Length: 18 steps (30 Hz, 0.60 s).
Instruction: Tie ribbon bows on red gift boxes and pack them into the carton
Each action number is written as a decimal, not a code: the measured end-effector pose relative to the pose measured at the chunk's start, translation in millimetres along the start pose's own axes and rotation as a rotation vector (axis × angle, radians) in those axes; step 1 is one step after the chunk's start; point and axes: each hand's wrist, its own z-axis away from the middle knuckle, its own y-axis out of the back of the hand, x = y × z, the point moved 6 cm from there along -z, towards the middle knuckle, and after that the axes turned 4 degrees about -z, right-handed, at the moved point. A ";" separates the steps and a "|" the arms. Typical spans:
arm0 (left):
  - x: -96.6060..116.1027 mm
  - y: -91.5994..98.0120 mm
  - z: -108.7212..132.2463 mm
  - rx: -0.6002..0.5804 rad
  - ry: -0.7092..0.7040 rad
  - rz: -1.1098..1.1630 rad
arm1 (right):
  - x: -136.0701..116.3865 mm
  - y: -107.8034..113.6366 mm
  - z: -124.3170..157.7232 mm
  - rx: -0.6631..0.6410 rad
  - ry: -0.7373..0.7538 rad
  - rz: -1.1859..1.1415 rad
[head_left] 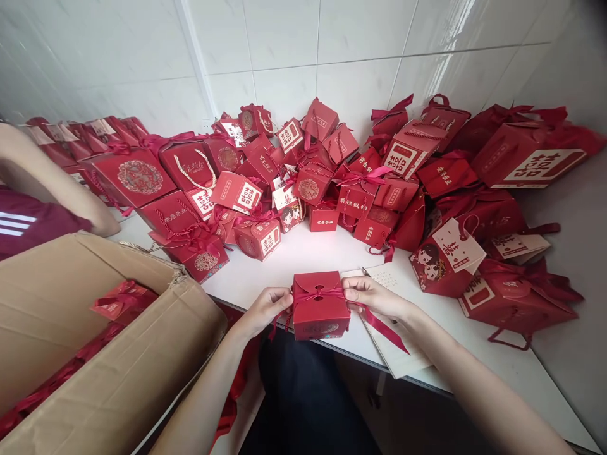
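A small red gift box (320,321) is at the table's front edge, right in front of me, its gold round emblem facing me. A dark red satin ribbon (384,328) runs across its folded top flaps, over two small cut-out holes. At the box's left side my left hand (270,308) is closed, its thumb and finger pinching the ribbon. My right hand (372,296) pinches the ribbon at the right side, and a loose tail hangs down from it. A twisted red cord handle shows by the left fingers.
Piled gift boxes (310,183) line the tiled wall. At left stands a cardboard carton (114,373) holding more red boxes and ribbon. Paper sheets (398,347) and a pen lie under my right forearm. Another person's arm (61,180) rests at far left.
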 end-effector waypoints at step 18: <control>-5.6 -3.8 7.1 0.136 0.063 0.104 | 16.8 -4.1 -1.0 0.060 0.036 -0.176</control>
